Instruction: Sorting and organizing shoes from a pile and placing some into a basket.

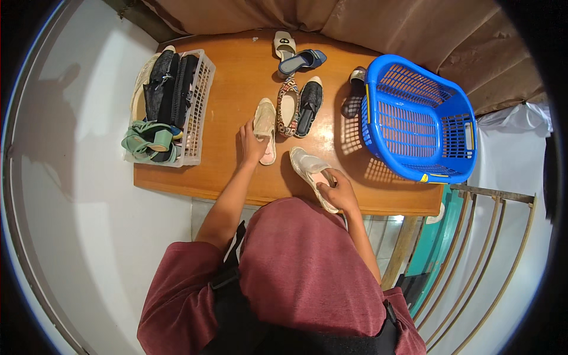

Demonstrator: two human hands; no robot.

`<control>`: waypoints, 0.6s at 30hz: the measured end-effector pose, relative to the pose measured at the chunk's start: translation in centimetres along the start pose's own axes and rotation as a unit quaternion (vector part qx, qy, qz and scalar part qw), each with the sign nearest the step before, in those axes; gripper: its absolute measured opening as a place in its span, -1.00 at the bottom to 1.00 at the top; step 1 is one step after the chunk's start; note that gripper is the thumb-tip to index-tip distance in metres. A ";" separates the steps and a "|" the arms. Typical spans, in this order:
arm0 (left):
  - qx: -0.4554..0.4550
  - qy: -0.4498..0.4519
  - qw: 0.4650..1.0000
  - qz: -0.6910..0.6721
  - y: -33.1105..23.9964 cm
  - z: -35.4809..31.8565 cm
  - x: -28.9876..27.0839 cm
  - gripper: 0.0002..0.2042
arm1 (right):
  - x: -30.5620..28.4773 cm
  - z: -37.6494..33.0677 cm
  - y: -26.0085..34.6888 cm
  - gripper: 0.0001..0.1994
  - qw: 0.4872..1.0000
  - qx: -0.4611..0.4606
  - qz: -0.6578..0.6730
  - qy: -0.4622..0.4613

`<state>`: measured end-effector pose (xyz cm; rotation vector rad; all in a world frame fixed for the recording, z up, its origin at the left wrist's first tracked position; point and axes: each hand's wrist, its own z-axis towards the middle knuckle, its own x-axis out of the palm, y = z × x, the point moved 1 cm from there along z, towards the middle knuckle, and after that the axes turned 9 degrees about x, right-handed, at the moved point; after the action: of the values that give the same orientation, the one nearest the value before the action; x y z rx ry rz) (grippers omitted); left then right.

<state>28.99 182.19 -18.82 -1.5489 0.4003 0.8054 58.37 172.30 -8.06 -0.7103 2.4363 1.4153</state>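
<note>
My right hand grips a cream slip-on shoe by its heel end, over the table's near edge, toe pointing away to the left. Its look-alike, another cream slip-on shoe, lies on the table with its toe pointing away. Around the side and heel of that shoe my left hand is closed. Just right of it stand a patterned flat shoe and a black shoe with a cream toe. Beyond them lie a blue sandal and a white slide.
At the left of the wooden table stands a clear plastic basket packed with footwear, green strappy sandals on top. A blue plastic basket tilts at the right, beside a dark shoe. A brown curtain hangs behind.
</note>
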 end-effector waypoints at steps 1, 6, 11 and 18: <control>0.028 0.047 0.997 0.047 -0.5 0.2 0.1 -0.15 | 0.6 0.1 -0.5 -0.46 1.000 0.013 0.014 -0.012; 0.049 0.093 0.990 0.094 0.1 -0.6 1.3 0.08 | 1.8 -0.1 2.0 -0.45 0.995 0.079 0.058 -0.014; -0.029 0.097 0.994 0.031 -1.3 -2.1 0.6 0.12 | 2.1 -0.4 2.6 -0.29 0.995 0.071 0.073 -0.009; -0.081 -0.021 0.966 -0.244 1.1 -5.9 -0.1 0.02 | 0.9 1.1 1.0 -0.29 0.997 0.067 0.045 -0.006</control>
<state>29.73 176.27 -19.71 -1.6837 -0.0872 0.4900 57.00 173.41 -8.29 -0.5661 2.5538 1.2671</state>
